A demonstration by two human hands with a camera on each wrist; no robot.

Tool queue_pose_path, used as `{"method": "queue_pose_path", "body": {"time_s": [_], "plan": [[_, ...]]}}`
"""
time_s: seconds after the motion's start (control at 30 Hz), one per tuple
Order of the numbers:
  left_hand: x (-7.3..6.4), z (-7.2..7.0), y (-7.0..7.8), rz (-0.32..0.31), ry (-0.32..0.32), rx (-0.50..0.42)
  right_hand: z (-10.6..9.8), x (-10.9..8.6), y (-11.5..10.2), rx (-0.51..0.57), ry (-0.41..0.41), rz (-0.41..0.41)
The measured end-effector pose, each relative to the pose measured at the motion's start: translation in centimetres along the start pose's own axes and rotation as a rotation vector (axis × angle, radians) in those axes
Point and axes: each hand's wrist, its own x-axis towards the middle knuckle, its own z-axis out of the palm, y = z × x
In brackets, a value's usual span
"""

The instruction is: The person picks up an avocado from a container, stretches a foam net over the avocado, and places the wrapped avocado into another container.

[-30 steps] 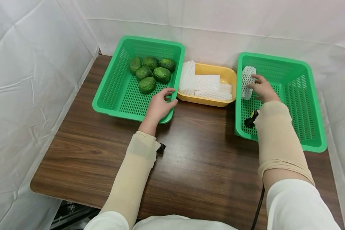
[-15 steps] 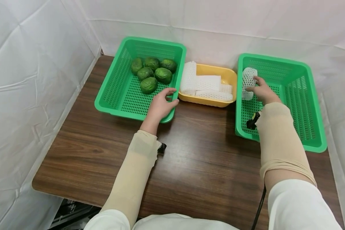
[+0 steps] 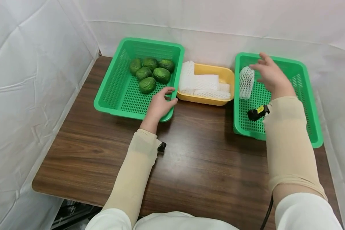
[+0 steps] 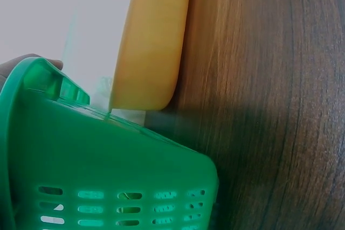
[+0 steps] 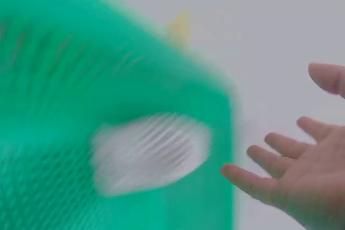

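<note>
My left hand [image 3: 159,103] rests at the right rim of the left green basket [image 3: 123,113], fingers loosely bent. In the left wrist view, a fingertip [image 4: 51,63] shows just past the basket's rim. Several dark green avocados [image 3: 147,85] lie inside that basket. My right hand [image 3: 271,72] is raised over the right green basket [image 3: 247,135], fingers spread and holding nothing. Below and left of it lies a white foam net sleeve [image 3: 246,83], wider and stretched at its far end. The right wrist view shows this sleeve [image 5: 153,154] blurred, apart from the fingers.
Between the baskets stands a yellow tray [image 3: 202,99] with several white foam net sleeves [image 3: 206,82]. All of these stand on a brown wooden table [image 3: 189,159]. White sheeting [image 3: 207,28] hangs behind and at the sides. A black cable [image 3: 267,214] trails from the right arm.
My right hand has left the foam net sleeve in the right basket and risen up and to the right. The left hand has stayed at the basket rim.
</note>
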Motion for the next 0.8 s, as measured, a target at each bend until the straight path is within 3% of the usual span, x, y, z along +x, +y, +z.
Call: {"method": "queue_pose_path", "body": {"time_s": [0.1,0.2,0.33,0.5,0.7,0.8], "plan": [[0.0,-0.2,-0.1,-0.001,0.005,0.006,1.6,-1.9,-1.9,0.143,0.052,-0.085],[0.1,-0.4,-0.2,0.003,0.006,0.010,4.3,-3.0,-1.8,0.162,0.135,-0.130],[0.3,-0.3,-0.2,0.014,0.006,0.017,7.9,-2.9,0.7,-0.010,0.228,-0.109],[0.3,0.0,-0.3,0.012,0.002,0.020,10.0,-2.0,4.1,-0.259,0.248,-0.057],[0.0,0.0,0.4,0.000,-0.020,0.039,10.3,-1.8,5.4,-0.247,0.287,-0.036],[-0.4,-1.0,1.9,0.021,0.002,0.021,10.1,-1.9,5.4,-0.224,0.310,-0.029]]}}
